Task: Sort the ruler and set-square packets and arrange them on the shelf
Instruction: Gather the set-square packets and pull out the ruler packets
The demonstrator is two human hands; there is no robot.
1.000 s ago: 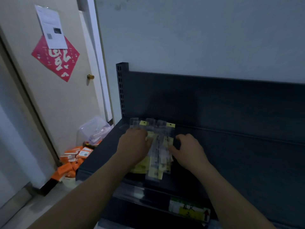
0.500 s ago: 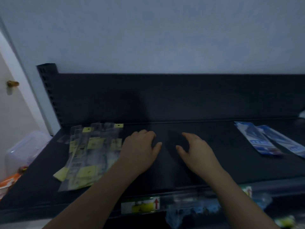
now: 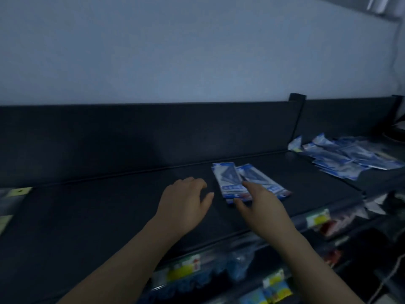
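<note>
Nearest, below the front edge of the shelf [image 3: 98, 216], blurred coloured goods [image 3: 190, 275] are sitting on a lower tier. Above that edge, the left hand [image 3: 184, 202] is hovering palm down over bare shelf near the middle, its fingers loosely bent, a little apart and holding nothing. Just to its right, the right hand [image 3: 260, 205] is reaching over the near ends of two blue packets [image 3: 228, 181]. Its fingers [image 3: 249, 186] are spread and gripping nothing, and I cannot tell whether they are touching. The two packets are lying flat side by side, overlapping, mid-depth. Wide open shelf is stretching left to yellow-tagged packets [image 3: 13, 198] at the left edge. At the far right, beyond an upright post [image 3: 297, 119], a heap of blue packets [image 3: 350, 159] is lying against the back panel [image 3: 131, 132].
</note>
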